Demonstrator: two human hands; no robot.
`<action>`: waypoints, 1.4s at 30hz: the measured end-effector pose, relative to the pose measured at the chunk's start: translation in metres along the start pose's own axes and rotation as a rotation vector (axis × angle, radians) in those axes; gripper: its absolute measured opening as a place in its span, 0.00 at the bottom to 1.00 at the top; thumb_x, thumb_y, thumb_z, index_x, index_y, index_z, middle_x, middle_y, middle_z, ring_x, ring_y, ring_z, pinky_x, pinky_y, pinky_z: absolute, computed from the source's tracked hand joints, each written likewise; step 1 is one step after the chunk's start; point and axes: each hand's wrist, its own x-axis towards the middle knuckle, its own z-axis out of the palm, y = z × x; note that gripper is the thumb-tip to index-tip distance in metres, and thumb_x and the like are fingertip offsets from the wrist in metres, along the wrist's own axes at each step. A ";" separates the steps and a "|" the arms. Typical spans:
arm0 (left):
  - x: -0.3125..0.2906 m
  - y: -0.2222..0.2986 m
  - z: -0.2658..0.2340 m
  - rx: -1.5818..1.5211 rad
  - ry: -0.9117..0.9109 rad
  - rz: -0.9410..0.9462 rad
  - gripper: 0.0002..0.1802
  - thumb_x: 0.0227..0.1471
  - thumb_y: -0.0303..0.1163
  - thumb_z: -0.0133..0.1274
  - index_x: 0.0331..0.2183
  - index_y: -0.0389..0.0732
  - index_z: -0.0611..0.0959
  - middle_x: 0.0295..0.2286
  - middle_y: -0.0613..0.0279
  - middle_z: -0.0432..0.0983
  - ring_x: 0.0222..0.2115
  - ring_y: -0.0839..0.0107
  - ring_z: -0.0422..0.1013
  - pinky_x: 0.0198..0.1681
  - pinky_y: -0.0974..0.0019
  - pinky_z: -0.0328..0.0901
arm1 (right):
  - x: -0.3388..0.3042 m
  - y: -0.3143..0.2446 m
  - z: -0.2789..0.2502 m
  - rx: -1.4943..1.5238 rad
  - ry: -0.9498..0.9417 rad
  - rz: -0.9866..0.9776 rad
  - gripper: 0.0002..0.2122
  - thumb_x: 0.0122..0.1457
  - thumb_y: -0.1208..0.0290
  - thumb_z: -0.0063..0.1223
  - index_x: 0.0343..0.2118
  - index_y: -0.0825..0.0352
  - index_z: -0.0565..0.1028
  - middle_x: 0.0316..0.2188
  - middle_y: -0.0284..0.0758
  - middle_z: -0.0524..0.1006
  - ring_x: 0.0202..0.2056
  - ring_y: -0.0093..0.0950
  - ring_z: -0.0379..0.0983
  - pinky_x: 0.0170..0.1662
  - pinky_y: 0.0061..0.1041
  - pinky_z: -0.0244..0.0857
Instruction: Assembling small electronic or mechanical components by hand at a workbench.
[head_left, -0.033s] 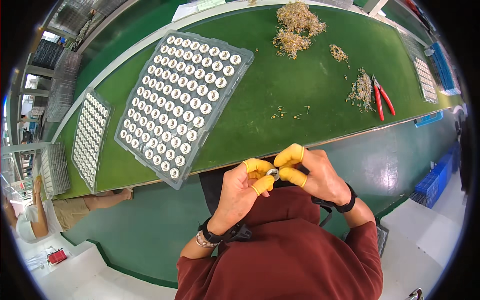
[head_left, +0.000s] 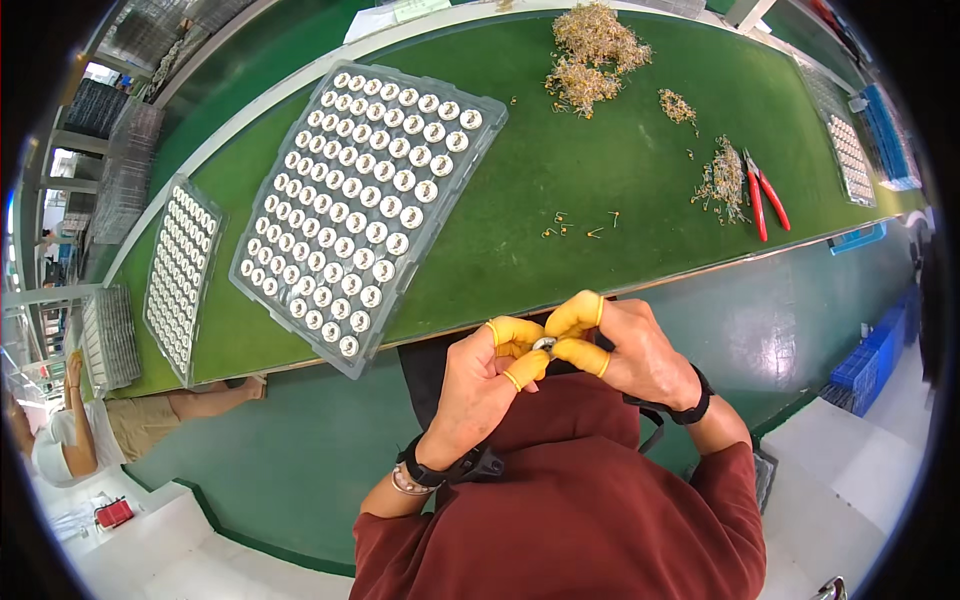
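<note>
Head: pliers beyond right hand

A green-topped workbench is seen sweeping from 9 through 12 to 3 o'clock. A glossy green floor is noted, light being reflected in it near 3 o'clock. White surfaces, wall or platform not determinable, are observed at 4 and 7 o'clock, edged by a darker green band. Grey stacked racks are recorded at 10 o'clock.
</note>
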 end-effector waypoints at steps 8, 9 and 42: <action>-0.002 -0.005 0.006 0.356 0.065 0.186 0.11 0.48 0.18 0.57 0.37 0.31 0.77 0.32 0.64 0.74 0.29 0.79 0.72 0.30 0.75 0.70 | 0.007 -0.005 -0.004 -0.051 -0.099 0.027 0.05 0.54 0.78 0.54 0.32 0.70 0.70 0.20 0.37 0.75 0.21 0.31 0.71 0.25 0.26 0.62; -0.003 -0.006 0.006 0.365 0.076 0.189 0.10 0.48 0.18 0.57 0.36 0.31 0.77 0.32 0.64 0.73 0.29 0.80 0.72 0.29 0.76 0.70 | 0.008 -0.006 -0.005 -0.006 -0.130 0.077 0.05 0.54 0.78 0.54 0.31 0.70 0.70 0.20 0.37 0.75 0.21 0.29 0.72 0.25 0.25 0.62; -0.006 0.000 0.005 -0.041 -0.034 0.040 0.10 0.51 0.20 0.54 0.38 0.32 0.75 0.31 0.58 0.75 0.28 0.72 0.74 0.26 0.73 0.69 | 0.013 0.003 -0.003 0.557 -0.243 0.371 0.04 0.56 0.77 0.47 0.32 0.69 0.66 0.19 0.32 0.73 0.19 0.17 0.66 0.21 0.18 0.58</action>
